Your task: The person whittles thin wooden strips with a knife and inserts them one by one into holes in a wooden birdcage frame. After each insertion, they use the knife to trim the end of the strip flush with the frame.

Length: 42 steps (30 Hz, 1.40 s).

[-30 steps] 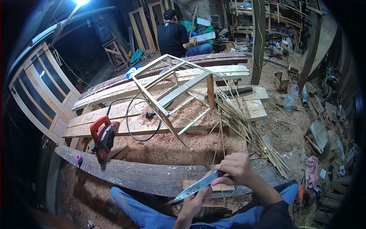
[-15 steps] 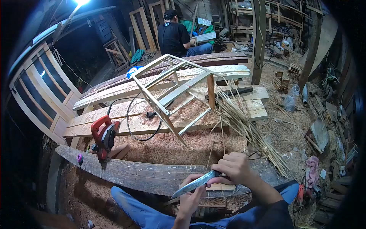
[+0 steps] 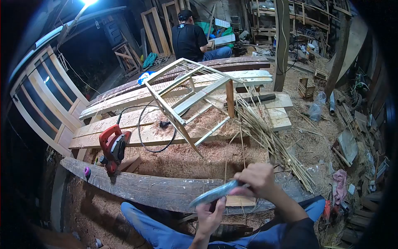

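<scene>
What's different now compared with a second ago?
The knife has shifted slightly up the picture, away from the person's lap, along with the right hand, which keeps its grip. Nothing was visibly let go. The wooden frame, red power tool and seated co-worker look unchanged.

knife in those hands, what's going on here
The person's right hand grips the knife by its handle, the blade slanting across above the left hand. Whether the left fingers pinch anything is hard to tell. Beyond the hands, a bundle of thin strips lies beside a slatted wooden frame. A red power tool sits unheld to the left, and another person sits farther back.
</scene>
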Tool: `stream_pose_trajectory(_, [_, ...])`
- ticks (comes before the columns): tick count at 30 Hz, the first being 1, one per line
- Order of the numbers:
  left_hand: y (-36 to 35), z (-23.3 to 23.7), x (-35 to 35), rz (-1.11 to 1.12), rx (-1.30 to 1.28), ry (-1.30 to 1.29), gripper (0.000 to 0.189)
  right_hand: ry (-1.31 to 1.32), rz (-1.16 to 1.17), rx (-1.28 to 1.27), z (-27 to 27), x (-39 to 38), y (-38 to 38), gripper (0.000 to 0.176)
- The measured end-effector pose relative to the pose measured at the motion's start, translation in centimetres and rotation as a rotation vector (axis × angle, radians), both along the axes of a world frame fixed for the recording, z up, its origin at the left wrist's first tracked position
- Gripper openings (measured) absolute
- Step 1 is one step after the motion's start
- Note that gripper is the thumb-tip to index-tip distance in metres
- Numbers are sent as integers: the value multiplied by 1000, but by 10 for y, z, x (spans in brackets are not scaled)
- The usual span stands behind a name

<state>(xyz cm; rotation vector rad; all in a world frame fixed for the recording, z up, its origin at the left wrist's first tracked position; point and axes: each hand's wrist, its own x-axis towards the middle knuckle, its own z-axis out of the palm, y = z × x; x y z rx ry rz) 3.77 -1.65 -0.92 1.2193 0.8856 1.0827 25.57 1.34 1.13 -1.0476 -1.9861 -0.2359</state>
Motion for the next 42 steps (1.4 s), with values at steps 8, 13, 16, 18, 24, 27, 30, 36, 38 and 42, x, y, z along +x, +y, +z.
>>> stream_pose_trajectory(8, [8, 10, 8, 7, -89, -69, 10, 99, -125, 12, 5, 14, -2, 44])
stream_pose_trajectory(13, [10, -2, -3, -100, -171, -251, 12, -22, 33, -60, 0, -7, -1, 44])
stream_pose_trajectory(16, [12, -2, -3, -112, -195, -249, 18, -28, 81, -79, -1, -11, -3, 43])
stream_pose_trajectory(18, [14, -6, -3, -153, -209, -320, 18, -33, 80, -74, -4, -10, -3, 44])
stream_pose_trajectory(24, [14, 4, -8, -286, -229, -254, 16, -37, 151, -92, -3, -5, -2, 45])
stream_pose_trajectory(27, [12, 2, -10, -282, -216, -235, 16, 12, 156, -92, -1, 1, -1, 45])
stream_pose_trajectory(30, [11, -1, -1, -165, -143, -221, 17, 33, 101, -97, 2, 7, 1, 44])
stream_pose_trajectory(36, [13, 1, -4, -99, -137, -223, 26, -67, 105, -78, 0, -6, -1, 42])
stream_pose_trajectory(38, [12, -3, -7, -68, -117, -193, 24, -20, 105, -83, -5, -11, -2, 43])
stream_pose_trajectory(42, [7, -2, 1, 121, 41, -72, 21, -27, 73, -94, 0, -13, -3, 42])
